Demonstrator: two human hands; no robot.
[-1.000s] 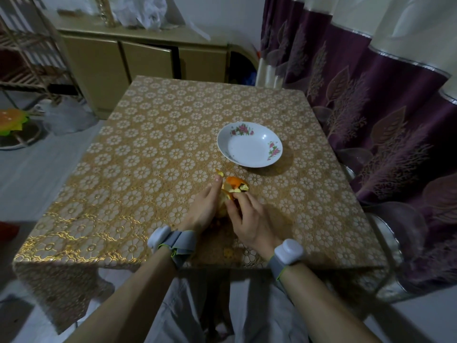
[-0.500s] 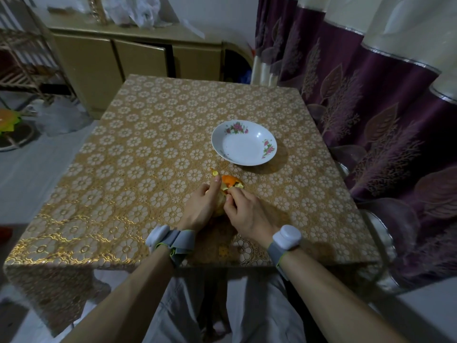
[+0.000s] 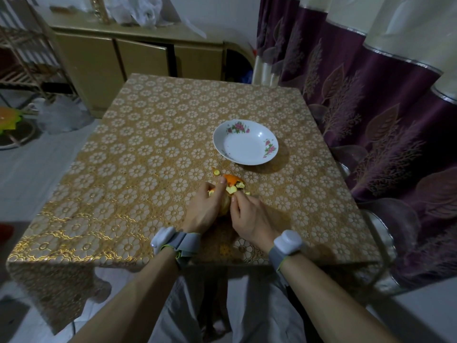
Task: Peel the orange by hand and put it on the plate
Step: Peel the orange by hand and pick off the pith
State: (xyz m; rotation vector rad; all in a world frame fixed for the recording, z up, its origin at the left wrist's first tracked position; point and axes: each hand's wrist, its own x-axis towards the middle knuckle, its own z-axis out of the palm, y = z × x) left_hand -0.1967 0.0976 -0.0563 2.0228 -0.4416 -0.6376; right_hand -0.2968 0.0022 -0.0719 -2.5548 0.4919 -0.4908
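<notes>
While the left hand [image 3: 202,211] curls round the orange [image 3: 223,203], held low over the table [image 3: 148,144] short of the plate [image 3: 244,147], the right hand [image 3: 249,217] pinches the peel [image 3: 233,180]; better to pull slowly, near the fruit.

I have open table [image 3: 148,157] to my left; peel scraps [image 3: 233,180] lie just before the plate [image 3: 244,148]; curtain [image 3: 371,120] hems my right.

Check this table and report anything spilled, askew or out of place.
Only a minor mess: torn peel lies on the tablecloth just beyond the orange, with one small scrap lying apart. The plate sits level and empty. Nothing looks spilled or damaged.
</notes>
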